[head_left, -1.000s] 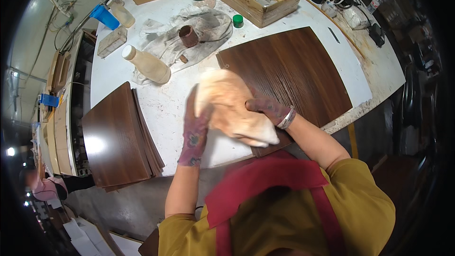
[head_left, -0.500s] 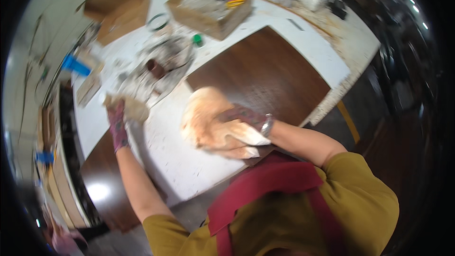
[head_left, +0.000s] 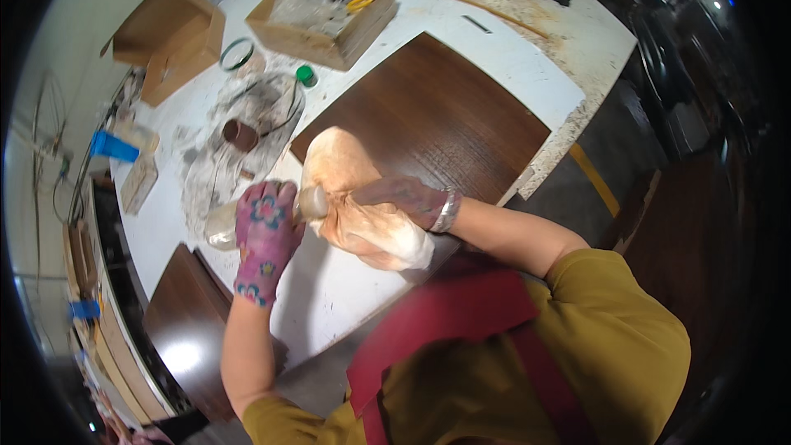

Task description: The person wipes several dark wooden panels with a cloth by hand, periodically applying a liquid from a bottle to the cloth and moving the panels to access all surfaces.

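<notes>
1. the white table (head_left: 494, 58) carries a big dark wood panel (head_left: 428, 115).
2. an open wooden box (head_left: 325, 12) at the far edge holds a plastic bag and small colourful tools.
3. an orange-stained cloth (head_left: 354, 206) lies at the panel's near corner; the right hand (head_left: 404, 198), gloved, has its fingers clamped on it.
4. the left hand (head_left: 265, 231), in a flowered glove, has its fingers closed around a clear plastic bottle (head_left: 227, 227), whose mouth touches the cloth; its content i cannot tell.

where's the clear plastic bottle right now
In the head view, left of centre, the clear plastic bottle is gripped in the left hand, its mouth against the stained cloth held by the right hand.
</notes>
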`<state>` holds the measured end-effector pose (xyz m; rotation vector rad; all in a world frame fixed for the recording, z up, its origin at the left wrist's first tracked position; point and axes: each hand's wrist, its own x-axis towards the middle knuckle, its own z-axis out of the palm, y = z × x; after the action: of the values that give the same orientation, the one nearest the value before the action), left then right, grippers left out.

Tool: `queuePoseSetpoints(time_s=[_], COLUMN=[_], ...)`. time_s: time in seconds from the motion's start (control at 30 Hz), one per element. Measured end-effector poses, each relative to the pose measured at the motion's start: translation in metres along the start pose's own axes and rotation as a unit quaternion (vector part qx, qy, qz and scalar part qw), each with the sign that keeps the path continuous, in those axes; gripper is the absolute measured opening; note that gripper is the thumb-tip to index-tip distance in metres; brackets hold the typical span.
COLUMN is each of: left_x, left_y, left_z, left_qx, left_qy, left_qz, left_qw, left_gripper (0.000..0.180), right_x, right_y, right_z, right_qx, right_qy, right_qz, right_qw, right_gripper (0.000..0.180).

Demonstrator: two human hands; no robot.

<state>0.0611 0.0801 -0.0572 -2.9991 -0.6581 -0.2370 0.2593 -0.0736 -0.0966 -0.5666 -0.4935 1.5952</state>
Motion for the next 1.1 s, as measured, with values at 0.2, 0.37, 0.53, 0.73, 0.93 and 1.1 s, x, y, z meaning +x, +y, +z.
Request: queuePoseSetpoints(time_s=[0.2, 0.37, 0.53, 0.73, 0.93, 1.1], left_x=[0.022, 0.044, 0.041, 0.062, 0.073, 0.066], left_y=[0.005, 0.008, 0.04, 0.023, 0.033, 0.035], left_z=[-0.011, -0.024, -0.028, -0.042, -0.045, -0.04], left_qx=[0.095, 0.15, 0.198, 0.17, 0.189, 0.183], left_qy=[-0.043, -0.049, -0.056, -0.039, -0.031, -0.018], left_qz=[0.057, 0.062, 0.107, 0.087, 0.111, 0.104], left_qw=[0.993, 0.985, 0.973, 0.981, 0.975, 0.977], left_gripper=[0.039, 0.031, 0.023, 0.025, 0.016, 0.013], right_x=[-0.014, -0.008, -0.011, -0.016, 0.01, 0.0], right_y=[0.008, 0.001, 0.007, 0.027, 0.051, 0.028], right_z=[-0.013, -0.02, -0.04, -0.076, -0.125, -0.104], right_qx=[-0.031, -0.009, 0.075, -0.388, -0.406, -0.59], right_qy=[0.027, 0.007, 0.069, 0.093, 0.106, 0.132], right_qz=[-0.005, 0.016, 0.034, -0.152, -0.097, -0.094], right_qw=[0.999, 1.0, 0.994, 0.904, 0.902, 0.791], right_gripper=[0.068, 0.066, 0.062, 0.04, 0.042, 0.047])
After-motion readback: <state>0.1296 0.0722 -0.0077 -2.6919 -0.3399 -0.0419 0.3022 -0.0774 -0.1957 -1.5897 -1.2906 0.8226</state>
